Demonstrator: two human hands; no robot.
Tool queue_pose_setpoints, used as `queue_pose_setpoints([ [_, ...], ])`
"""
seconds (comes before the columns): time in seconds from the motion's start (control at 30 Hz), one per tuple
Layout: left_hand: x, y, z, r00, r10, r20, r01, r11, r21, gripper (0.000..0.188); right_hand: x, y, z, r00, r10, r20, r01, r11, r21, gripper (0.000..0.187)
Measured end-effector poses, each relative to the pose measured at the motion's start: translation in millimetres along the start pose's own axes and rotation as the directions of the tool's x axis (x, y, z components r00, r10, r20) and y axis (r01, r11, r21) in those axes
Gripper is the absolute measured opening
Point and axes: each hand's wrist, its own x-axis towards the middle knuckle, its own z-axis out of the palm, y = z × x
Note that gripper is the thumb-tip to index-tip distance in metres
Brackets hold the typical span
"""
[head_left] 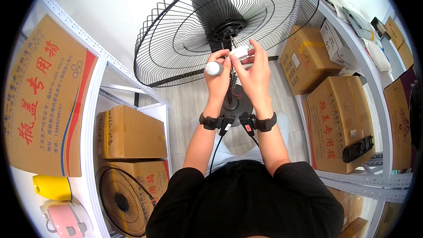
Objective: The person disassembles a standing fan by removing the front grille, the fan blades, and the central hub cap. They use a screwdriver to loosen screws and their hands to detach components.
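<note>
Both hands meet in front of the hub [229, 31] of a large black pedestal fan, whose rear wire guard [176, 26] spreads behind them. The fingers of my right hand [255, 70] are closed on a white ribbed plastic piece [240, 52], round in outline, just at the metal shaft. My left hand [217, 79] grips a pale grey handle with a rounded end [213, 68]; its thumb and fingertips also reach the white piece. The far end of that handle is hidden by my fingers. No blade shows on the hub.
The fan's round base [238, 105] stands on the floor between my legs. Metal shelves flank me, with cartons [132, 132] at left and more cartons [339, 123] at right. A detached fan guard [121, 200] leans at lower left. Cables run from both wrist straps.
</note>
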Motion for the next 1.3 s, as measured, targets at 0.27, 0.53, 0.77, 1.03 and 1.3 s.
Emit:
queue_pose_setpoints([
  [0.27, -1.1, 3.6, 1.5, 1.000, -0.022, 0.001, 0.022, 1.000, -0.010, 0.021, -0.1, 6.1, 0.3, 0.990, 0.127, 0.052, -0.131, 0.989, 0.071, 0.058],
  [0.53, -0.2, 5.7, 4.1, 0.999, -0.042, -0.006, 0.042, 0.999, 0.004, 0.020, 2.9, 10.7, 2.4, 0.938, 0.301, 0.173, -0.331, 0.925, 0.184, 0.063],
  [0.77, -0.8, -0.8, 2.4, 0.999, -0.030, 0.011, 0.031, 0.998, -0.052, 0.020, 0.3, 5.3, 1.0, 0.998, 0.057, 0.003, -0.057, 0.995, 0.087, 0.058],
  [1.03, 0.3, 1.3, 3.6, 1.000, -0.009, 0.024, 0.009, 1.000, 0.002, 0.022, -1.6, 11.4, 2.9, 0.984, 0.176, 0.025, -0.178, 0.967, 0.184, 0.055],
  [1.3, 0.5, 3.8, 4.1, 0.999, -0.023, 0.034, 0.024, 0.999, -0.025, 0.022, 0.1, 15.0, 6.0, 0.926, 0.346, 0.150, -0.376, 0.871, 0.316, 0.058],
])
